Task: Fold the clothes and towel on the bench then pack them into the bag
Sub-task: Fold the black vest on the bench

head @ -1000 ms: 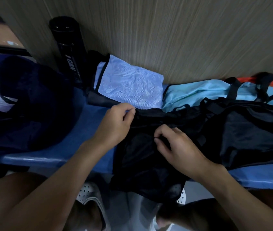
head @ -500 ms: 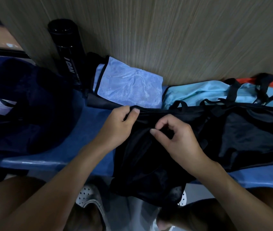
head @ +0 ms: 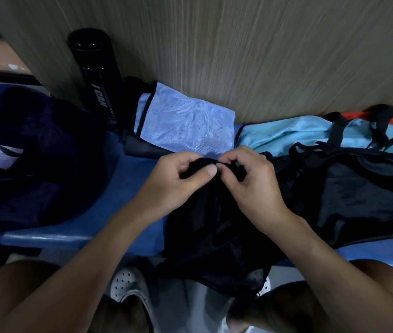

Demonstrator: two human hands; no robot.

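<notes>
Closer now, my left hand (head: 178,179) and right hand (head: 255,186) pinch the hem of the limp black mesh garment (head: 214,236) (light, slippery).

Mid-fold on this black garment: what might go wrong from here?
The black garment hangs over the front edge of the bench. The left hand and right hand pinch only its top hem, so a loose grip may drop it floorward. It seems to overlap the black clothes at right; lifting might drag them.
</notes>
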